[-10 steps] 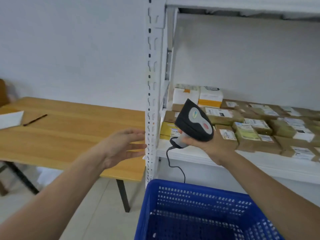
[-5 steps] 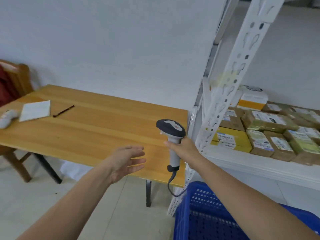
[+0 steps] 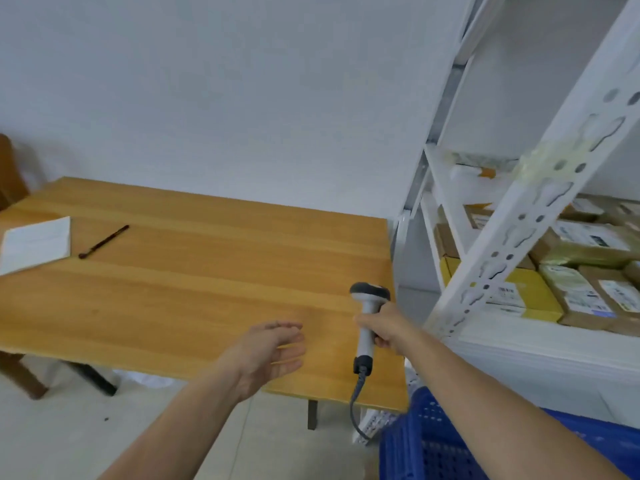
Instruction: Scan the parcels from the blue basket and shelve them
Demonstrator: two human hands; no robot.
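Note:
My right hand (image 3: pixel 384 332) grips the grey handle of a corded barcode scanner (image 3: pixel 367 308), held upright over the right end of the wooden table (image 3: pixel 194 285). Its cable hangs down past the table edge. My left hand (image 3: pixel 266 355) hovers open above the table's near edge, holding nothing. The blue basket (image 3: pixel 436 448) shows at the bottom right, partly behind my right arm; its inside is hidden. Several labelled parcels (image 3: pixel 585 271) lie on the white shelf (image 3: pixel 540 344) at the right.
A white slotted shelf upright (image 3: pixel 526 220) slants across the right side. On the table's left end lie a sheet of paper (image 3: pixel 34 244) and a dark pen (image 3: pixel 103 241). A wooden chair (image 3: pixel 10 181) stands at the far left. Pale floor lies below.
The view has swung left from the shelf toward the table. My right hand has carried the scanner from in front of the parcels to above the table's right end. My left hand stays open.

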